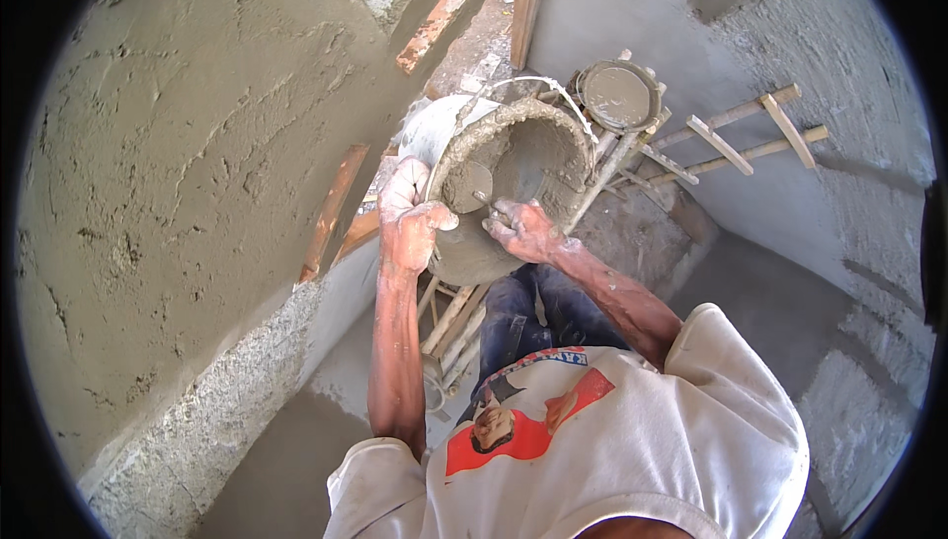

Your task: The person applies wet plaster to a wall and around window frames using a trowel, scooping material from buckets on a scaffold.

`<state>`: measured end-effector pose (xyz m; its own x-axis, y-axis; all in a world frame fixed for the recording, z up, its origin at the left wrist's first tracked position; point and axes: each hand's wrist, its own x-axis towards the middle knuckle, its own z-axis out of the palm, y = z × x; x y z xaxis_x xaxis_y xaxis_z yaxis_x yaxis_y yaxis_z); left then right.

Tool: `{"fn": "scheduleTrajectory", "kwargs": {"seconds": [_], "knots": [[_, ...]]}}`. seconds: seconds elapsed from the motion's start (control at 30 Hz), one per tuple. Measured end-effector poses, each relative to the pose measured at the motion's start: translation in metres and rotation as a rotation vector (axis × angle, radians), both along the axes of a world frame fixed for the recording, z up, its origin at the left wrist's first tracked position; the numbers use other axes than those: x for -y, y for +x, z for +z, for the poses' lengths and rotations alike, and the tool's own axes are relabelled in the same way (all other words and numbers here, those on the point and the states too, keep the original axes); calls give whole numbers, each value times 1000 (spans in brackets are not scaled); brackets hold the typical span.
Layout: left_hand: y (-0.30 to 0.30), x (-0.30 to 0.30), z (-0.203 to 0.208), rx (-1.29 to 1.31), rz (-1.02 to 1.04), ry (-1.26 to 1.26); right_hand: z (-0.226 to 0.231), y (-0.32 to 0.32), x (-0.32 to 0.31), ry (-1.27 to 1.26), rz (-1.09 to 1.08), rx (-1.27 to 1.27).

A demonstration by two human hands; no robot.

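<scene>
A mortar-caked bucket (571, 201) with a thin white wire handle is tilted in front of me, its mouth toward me and grey wet mortar on its inner wall. My left hand (410, 215) is closed on the bucket's left rim, thumb over the edge. Inside the mouth, my right hand (525, 231) is closed on what looks like a trowel. The trowel's rounded blade (466, 187), coated in mortar, lies against the left inner side of the bucket. Its handle is mostly hidden by my fingers.
Beyond the bucket, a second round bucket (617, 95) filled with mortar rests on wooden poles. A pole ladder (750, 134) leans at the right wall. Wet plaster covers the left wall (197, 144), edged by a wooden strip (336, 208). More poles (456, 327) lie below.
</scene>
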<state>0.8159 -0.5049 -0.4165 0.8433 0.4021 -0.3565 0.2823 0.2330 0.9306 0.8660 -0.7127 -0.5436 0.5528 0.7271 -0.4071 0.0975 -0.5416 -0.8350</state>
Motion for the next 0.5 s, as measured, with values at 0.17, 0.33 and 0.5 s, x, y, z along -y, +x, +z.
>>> {"fn": "scheduleTrajectory", "kwargs": {"seconds": [0.17,0.33,0.5], "knots": [[-40,-17,13,137,98,-51,43,-36,-21,35,8,-96],[-58,-7,25,164,311,-181,69,-68,10,112,-102,-83],[-77,2,-2,179,492,-226,115,-50,20,-191,-35,-224]]}}
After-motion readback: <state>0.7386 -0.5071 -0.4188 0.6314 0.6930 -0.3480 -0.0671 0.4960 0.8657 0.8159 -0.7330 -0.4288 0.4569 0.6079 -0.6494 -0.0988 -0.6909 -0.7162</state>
